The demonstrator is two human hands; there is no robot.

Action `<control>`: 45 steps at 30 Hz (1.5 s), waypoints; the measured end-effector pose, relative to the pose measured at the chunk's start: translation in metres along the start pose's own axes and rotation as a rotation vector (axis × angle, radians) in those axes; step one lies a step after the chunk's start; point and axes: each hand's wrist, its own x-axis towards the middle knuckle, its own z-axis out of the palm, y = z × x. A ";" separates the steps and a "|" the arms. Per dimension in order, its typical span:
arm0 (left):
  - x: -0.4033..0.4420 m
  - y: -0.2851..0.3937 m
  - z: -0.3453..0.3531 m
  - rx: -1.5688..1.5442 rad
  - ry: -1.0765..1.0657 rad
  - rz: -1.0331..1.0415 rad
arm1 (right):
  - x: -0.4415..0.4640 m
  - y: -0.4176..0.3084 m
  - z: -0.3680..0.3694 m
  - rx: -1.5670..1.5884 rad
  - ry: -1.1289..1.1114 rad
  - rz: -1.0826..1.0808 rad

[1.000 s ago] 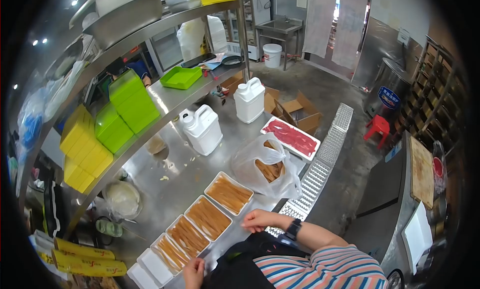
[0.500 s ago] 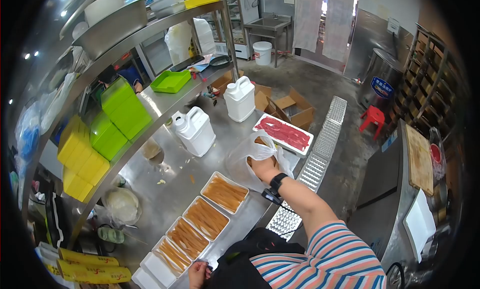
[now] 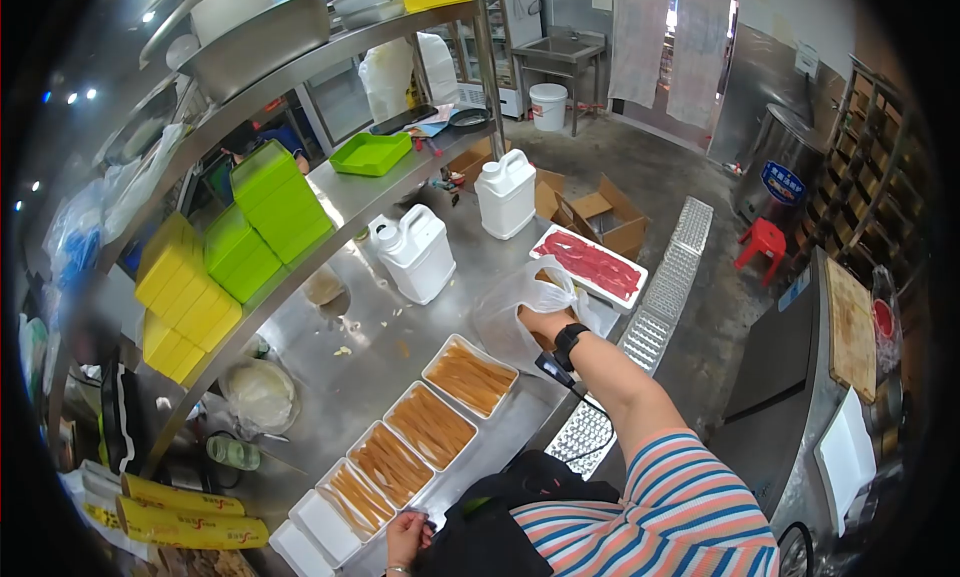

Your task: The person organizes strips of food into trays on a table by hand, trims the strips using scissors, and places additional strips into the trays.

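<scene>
My right hand (image 3: 545,323) reaches into a translucent white plastic bag (image 3: 497,320) on the steel table; its fingers are hidden inside. Some orange-brown food shows at the bag's mouth. Four-sided white trays stand in a row before me, several holding flat orange-brown strips (image 3: 430,429); the nearest filled tray (image 3: 357,499) has fewer strips. My left hand (image 3: 408,537) is by that tray's near edge, fingers curled in; what they hold, if anything, is unclear. Beyond the bag lies a white tray of red meat slices (image 3: 590,264).
Two white jugs (image 3: 418,257) stand at the table's far side. Green boxes (image 3: 278,205) and yellow boxes (image 3: 183,295) are stacked on the left shelf. Empty white trays (image 3: 298,547) and yellow rolls (image 3: 190,522) are nearby. Perforated metal panels (image 3: 665,282) run along the table's right edge.
The whole view has shifted a little, so things appear farther right. My right hand stays at the bag, with its fingers now less visible. My left hand remains by the trays.
</scene>
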 end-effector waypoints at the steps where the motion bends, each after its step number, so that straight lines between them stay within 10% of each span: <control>1: 0.001 -0.002 -0.001 -0.005 0.002 0.002 | -0.004 -0.003 -0.001 0.099 -0.066 0.105; 3: 0.003 -0.005 -0.002 0.016 0.002 0.020 | -0.006 -0.002 -0.004 0.137 -0.099 0.145; 5: 0.004 -0.009 -0.003 0.033 0.004 0.032 | -0.010 0.005 -0.004 -0.474 0.274 -0.639; 16: -0.035 0.029 0.020 0.077 0.057 0.135 | 0.049 0.029 -0.029 -0.233 -0.003 -0.910; 17: -0.038 0.034 0.024 0.146 0.127 0.149 | 0.009 -0.003 -0.035 -1.117 0.151 -1.008; 18: -0.030 0.021 0.019 0.061 0.068 0.197 | 0.049 0.019 -0.037 -1.167 0.245 -1.301; 22: -0.014 0.011 0.023 0.053 0.095 0.195 | -0.083 -0.082 -0.016 -1.324 0.145 -0.952; 25: -0.014 0.001 0.014 0.097 0.060 0.219 | -0.059 -0.052 -0.021 -1.153 0.199 -1.240; 31: -0.008 0.000 0.009 0.167 0.014 0.135 | -0.061 -0.063 -0.013 -1.118 0.094 -0.747; 34: -0.014 0.004 0.014 0.126 -0.023 0.154 | -0.009 -0.024 -0.030 -0.546 -0.108 -0.802; 38: -0.006 0.024 0.011 0.093 -0.014 0.088 | -0.032 -0.048 -0.026 -0.977 0.414 -1.010; 40: -0.017 0.018 0.012 0.089 0.016 0.089 | -0.053 -0.058 -0.025 -1.311 0.221 -0.646; 45: -0.018 0.015 0.010 0.061 0.007 0.125 | -0.062 -0.057 -0.040 -1.173 0.200 -0.954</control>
